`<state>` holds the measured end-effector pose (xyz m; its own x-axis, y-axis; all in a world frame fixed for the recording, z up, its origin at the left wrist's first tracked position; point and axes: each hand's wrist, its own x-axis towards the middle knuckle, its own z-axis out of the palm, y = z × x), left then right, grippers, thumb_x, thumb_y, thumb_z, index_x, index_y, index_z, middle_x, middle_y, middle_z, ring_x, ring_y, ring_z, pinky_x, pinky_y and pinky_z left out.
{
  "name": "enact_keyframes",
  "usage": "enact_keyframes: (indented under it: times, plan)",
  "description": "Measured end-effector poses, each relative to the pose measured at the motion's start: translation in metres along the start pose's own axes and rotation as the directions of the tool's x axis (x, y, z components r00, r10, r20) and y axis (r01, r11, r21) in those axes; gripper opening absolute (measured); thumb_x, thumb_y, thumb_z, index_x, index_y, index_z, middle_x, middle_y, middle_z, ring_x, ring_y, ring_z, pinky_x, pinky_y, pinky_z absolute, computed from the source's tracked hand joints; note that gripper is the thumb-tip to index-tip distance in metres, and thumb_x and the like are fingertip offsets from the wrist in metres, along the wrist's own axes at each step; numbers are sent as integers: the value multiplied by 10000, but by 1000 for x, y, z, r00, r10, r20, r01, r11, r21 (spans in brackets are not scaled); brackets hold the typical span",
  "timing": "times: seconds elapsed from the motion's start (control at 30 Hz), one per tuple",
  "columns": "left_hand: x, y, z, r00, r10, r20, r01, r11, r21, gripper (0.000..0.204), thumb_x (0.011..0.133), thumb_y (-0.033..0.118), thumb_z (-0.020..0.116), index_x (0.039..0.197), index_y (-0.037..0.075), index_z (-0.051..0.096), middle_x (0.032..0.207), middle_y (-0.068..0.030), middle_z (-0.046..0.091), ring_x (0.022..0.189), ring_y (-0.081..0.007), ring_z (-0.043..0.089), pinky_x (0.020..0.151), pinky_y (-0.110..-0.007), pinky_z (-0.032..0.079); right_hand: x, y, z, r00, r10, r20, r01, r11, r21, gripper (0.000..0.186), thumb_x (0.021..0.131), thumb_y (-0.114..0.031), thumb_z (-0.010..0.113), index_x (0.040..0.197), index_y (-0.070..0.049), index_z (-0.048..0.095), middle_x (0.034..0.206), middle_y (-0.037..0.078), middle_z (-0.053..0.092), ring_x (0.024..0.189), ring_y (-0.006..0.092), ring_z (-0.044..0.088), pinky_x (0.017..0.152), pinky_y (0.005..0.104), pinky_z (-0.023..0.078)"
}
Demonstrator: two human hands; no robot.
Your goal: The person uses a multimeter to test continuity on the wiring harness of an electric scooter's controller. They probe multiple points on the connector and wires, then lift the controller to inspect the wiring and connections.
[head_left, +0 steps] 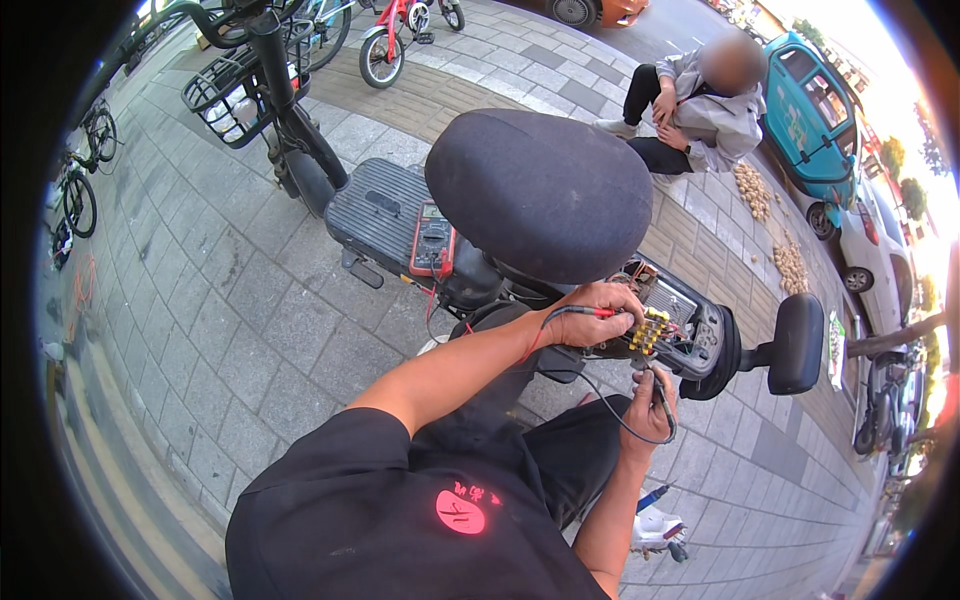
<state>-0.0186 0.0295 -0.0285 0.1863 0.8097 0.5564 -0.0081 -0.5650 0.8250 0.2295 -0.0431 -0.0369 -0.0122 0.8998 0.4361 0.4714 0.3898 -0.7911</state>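
Observation:
My left hand (pixel 600 310) grips a red multimeter probe (pixel 598 311) at an open electrical compartment (pixel 690 342) behind the scooter's black seat (pixel 540 190). Just below, my right hand (pixel 650 410) holds a black probe (pixel 657 388) near the yellow terminal blocks (pixel 650 330) and wiring. The probe tips are too small to tell whether they touch the terminals. A red-cased multimeter (pixel 433 240) rests by the ribbed footboard (pixel 372 203), with test leads running from it. A black backrest (pixel 795 343) sticks out at the rear.
A person (pixel 700 130) sits on the paved sidewalk (pixel 270 260) beyond the seat, near two piles of small pale items (pixel 752 192) and parked cars (pixel 810 120). A red child's bike (pixel 385 45), bicycles (pixel 80 200) and a front basket (pixel 225 105) are farther away. Steps (pixel 120 470) line the lower left.

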Motion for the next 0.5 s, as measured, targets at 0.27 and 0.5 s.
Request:
enact_keyframes:
  times: [0.27,0.5]
  plan:
    - [1,3,0,1000,-18,0,18,1000,9,181,1011,77,679,1110,16,818,1201,-171,804,1232,-312,745,1218,-473,497,-1,6,0,1000,1,-5,-1,1000,-8,202,1096,-16,701,1285,48,728,1075,161,807,937,206,812,822,336,629]
    - [1,1,0,1000,-3,-8,4,1000,17,176,1012,74,677,1105,15,815,1188,-173,806,1227,-314,750,1218,-479,498,-1,2,1,1000,-3,-10,3,1000,-7,202,1098,-17,700,1282,61,724,1083,162,804,922,201,812,800,328,633]
